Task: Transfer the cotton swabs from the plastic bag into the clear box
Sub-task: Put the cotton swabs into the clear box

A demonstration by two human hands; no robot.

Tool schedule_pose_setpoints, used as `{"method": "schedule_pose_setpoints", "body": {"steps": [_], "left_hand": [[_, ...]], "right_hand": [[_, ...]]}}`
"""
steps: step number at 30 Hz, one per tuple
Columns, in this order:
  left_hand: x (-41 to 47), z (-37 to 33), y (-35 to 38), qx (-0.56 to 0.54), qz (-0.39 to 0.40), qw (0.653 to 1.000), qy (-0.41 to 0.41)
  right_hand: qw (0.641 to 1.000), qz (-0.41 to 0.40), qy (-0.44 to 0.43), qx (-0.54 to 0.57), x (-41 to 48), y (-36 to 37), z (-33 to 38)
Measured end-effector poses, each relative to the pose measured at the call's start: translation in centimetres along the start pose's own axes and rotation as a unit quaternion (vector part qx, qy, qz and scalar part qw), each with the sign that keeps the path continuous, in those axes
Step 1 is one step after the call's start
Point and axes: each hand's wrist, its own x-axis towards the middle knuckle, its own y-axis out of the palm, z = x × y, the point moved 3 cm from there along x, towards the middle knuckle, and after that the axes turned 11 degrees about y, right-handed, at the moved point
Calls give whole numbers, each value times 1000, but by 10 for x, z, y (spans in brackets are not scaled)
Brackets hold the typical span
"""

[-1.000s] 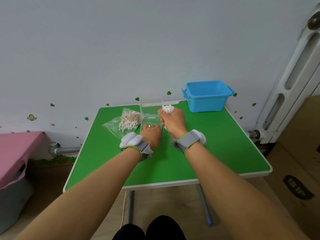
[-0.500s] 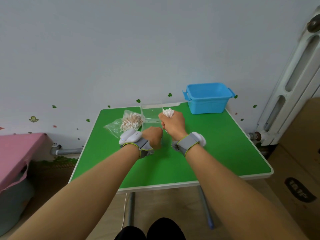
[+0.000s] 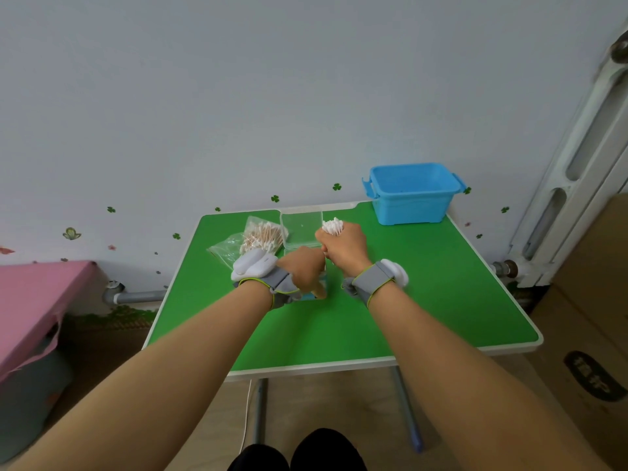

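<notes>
Grip of the right hand (image 3: 343,248) is a closed fist around a bundle of cotton swabs (image 3: 332,227), held just beside the right edge of the clear box (image 3: 300,229) on the green table (image 3: 424,283). The left hand (image 3: 302,270) is curled over the near end of the box and grips it, thumb down against the front wall. That hand hides most of the box body, so its inside cannot be made out; only the far, upright clear panel shows plainly. The fist covers the shafts of the held swabs, leaving only their white tips. The bundle stands roughly upright, tips up and leaning toward the wall. More swabs lie flat in the plastic bag (image 3: 238,246) left of the box, their long axis running diagonally.
</notes>
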Motion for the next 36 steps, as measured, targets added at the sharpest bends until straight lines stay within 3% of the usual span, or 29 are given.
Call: {"method": "schedule_pose_setpoints", "body": {"steps": [11,26,32,36], "left_hand": [[-15,5,-30,-111,31,992,54],[-36,35,-15,-287,-212,934,18],[-41,42,-3,-362,-283,888,-10],[-39,39,-2,-432,-317,844,-16]], "right_hand": [[1000,15,3,-26,-3,-2,2],[1000,7,8,-29,-6,-1,5],[1000,11,4,15,-12,-6,4],[996,-33,5,85,-21,-11,4]]}}
